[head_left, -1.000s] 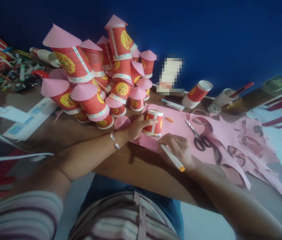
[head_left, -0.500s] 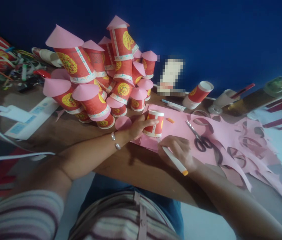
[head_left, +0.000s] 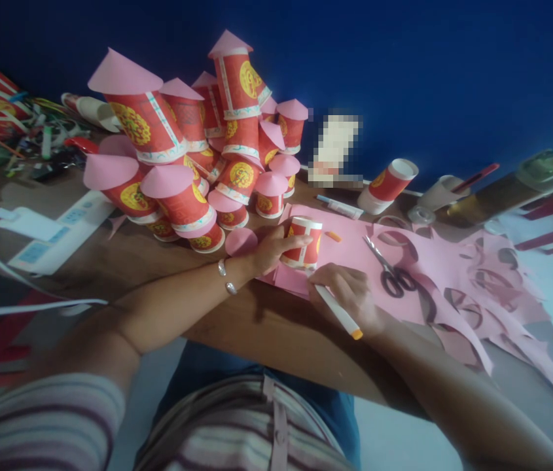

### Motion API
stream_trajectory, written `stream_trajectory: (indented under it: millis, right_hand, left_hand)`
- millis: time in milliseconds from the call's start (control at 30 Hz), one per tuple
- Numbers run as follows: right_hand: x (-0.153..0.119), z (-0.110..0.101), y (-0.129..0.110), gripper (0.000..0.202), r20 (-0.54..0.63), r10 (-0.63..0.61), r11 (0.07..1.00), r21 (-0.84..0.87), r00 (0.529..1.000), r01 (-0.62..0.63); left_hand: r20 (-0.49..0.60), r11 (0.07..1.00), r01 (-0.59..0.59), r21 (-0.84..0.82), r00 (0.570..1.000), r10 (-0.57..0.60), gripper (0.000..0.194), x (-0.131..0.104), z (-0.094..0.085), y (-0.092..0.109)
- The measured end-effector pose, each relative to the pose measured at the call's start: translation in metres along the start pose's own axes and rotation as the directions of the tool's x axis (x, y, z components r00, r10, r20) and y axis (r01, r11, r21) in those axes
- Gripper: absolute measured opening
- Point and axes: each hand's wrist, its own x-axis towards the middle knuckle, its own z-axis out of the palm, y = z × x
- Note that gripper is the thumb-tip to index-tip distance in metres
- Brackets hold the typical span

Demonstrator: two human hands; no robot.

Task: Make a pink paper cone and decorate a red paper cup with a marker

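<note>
Dark blue wall (head_left: 443,85) stands behind a brown counter (head_left: 247,337); near its front edge, fingers of the left hand (head_left: 273,250) wrap a red paper cup (head_left: 300,258), thumb across its near side, other fingertips hidden. Just below and right of the cup, fingers of the right hand (head_left: 347,288) close around a white marker (head_left: 339,313). Pink paper (head_left: 349,252) lies below both, scissors (head_left: 388,267) farther right; cone-topped cups (head_left: 182,199) pile toward the counter's back edge, leftward

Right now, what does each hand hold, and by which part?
The left hand holds the cup by its side; the right hand, the marker near its non-orange end.
</note>
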Motion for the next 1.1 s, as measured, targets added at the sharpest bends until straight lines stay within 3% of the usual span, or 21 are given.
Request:
stream_trajectory:
  millis: [867,1100]
  right_hand:
    - [-0.0025,-0.0005,0.0021,0.018,0.032,-0.012,1.0,0.014,0.999,0.011]
    - [-0.0027,0.0001,0.0018,0.018,0.007,-0.028,1.0,0.009,1.0,0.028]
  left_hand:
    - [0.012,1.0,-0.014,0.024,1.0,0.014,0.043,0.0007,-0.0013,-0.0009]
    - [0.078,0.999,-0.015,0.036,0.997,0.013,0.039,-0.0008,-0.0008,0.0005]
